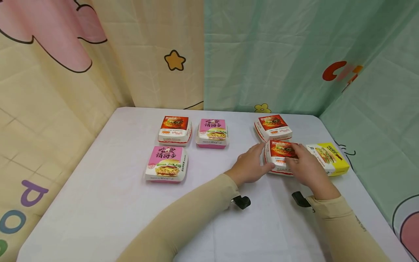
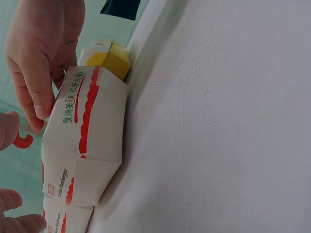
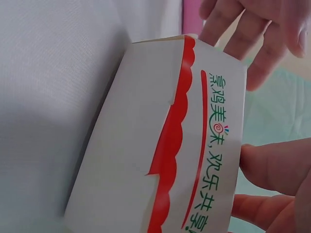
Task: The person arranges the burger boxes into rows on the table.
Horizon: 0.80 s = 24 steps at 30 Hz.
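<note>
A red-and-white burger box (image 1: pixel 278 157) lies on the white table at the right, its lid printed with a burger. My left hand (image 1: pixel 250 165) is at the box's left side, thumb and fingers spread apart. Over the right part of the lid lies my right hand (image 1: pixel 307 165); in the right wrist view its thumb (image 3: pixel 279 167) touches the lid's edge. Neither hand appears curled round the box. Directly behind it sits another red-and-white burger box (image 1: pixel 273 128). A yellow-and-white burger box (image 1: pixel 328 159) is to the right, partly covered by my right hand.
Toward the table's left stand another red-and-white burger box (image 1: pixel 175 130) and a pink burger box (image 1: pixel 212 133) side by side, with a second pink burger box (image 1: pixel 166 163) in front. Printed curtains (image 1: pixel 262 54) enclose the white table (image 1: pixel 108 203) at the back and sides.
</note>
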{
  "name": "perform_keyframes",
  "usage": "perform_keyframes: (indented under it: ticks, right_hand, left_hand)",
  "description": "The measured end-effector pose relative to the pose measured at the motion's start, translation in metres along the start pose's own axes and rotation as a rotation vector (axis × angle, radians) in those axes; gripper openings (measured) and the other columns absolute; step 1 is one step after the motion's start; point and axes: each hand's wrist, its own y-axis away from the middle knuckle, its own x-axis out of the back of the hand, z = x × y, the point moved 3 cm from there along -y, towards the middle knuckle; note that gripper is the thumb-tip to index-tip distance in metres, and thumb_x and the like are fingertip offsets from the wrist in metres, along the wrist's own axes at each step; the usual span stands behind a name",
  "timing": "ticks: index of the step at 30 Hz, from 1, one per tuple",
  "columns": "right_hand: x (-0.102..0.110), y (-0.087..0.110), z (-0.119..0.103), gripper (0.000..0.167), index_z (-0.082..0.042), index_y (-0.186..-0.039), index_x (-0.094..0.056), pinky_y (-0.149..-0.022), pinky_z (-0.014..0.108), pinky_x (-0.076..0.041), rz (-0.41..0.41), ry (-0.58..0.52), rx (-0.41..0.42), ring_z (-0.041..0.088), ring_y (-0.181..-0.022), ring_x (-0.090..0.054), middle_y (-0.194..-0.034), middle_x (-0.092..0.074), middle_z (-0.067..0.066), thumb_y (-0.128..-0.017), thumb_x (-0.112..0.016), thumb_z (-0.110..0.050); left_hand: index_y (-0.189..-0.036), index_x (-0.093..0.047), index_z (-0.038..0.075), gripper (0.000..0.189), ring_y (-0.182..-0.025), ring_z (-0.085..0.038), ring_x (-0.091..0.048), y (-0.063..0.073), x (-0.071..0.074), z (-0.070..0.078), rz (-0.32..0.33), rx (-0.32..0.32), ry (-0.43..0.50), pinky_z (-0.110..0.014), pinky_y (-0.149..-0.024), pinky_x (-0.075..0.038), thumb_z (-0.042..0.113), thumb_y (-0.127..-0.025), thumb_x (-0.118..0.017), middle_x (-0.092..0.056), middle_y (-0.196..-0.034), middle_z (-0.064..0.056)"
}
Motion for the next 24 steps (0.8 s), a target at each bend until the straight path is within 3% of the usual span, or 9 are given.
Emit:
perform_keyframes:
  ticks: [4, 11, 24]
  right_hand:
    - [-0.002, 0.0, 0.002, 0.072, 0.004, -0.163, -0.025, -0.117, 0.075, -0.029, -0.006, -0.003, 0.006, 0.06, -0.15, -0.027, -0.165, -0.023, 0.04, -0.106, -0.055, -0.026]
    - [-0.006, 0.0, 0.004, 0.081, 0.006, -0.165, -0.014, -0.115, 0.073, -0.035, -0.073, -0.019, -0.049, 0.058, -0.147, -0.033, -0.166, -0.022, 0.039, -0.107, -0.055, -0.032]
    - [-0.006, 0.001, 0.007, 0.083, 0.005, -0.165, -0.015, -0.112, 0.072, -0.04, -0.085, -0.027, -0.079, 0.055, -0.141, -0.039, -0.165, -0.025, 0.037, -0.108, -0.055, -0.039]
  left_hand:
    - [-0.169, -0.024, 0.025, 0.086, -0.154, -0.017, -0.04, -0.005, -0.007, 0.0, -0.034, 0.017, 0.062, -0.043, -0.124, -0.04, 0.054, -0.1, -0.066, -0.035, -0.171, 0.004]
    - [-0.169, -0.025, 0.022, 0.084, -0.154, -0.011, -0.038, -0.011, -0.017, -0.003, -0.08, 0.038, 0.131, -0.036, -0.125, -0.037, 0.051, -0.102, -0.065, -0.037, -0.17, 0.005]
    - [-0.169, -0.025, 0.025, 0.081, -0.155, -0.012, -0.038, -0.015, -0.024, -0.002, -0.065, 0.091, 0.145, -0.039, -0.126, -0.037, 0.05, -0.103, -0.064, -0.036, -0.17, 0.008]
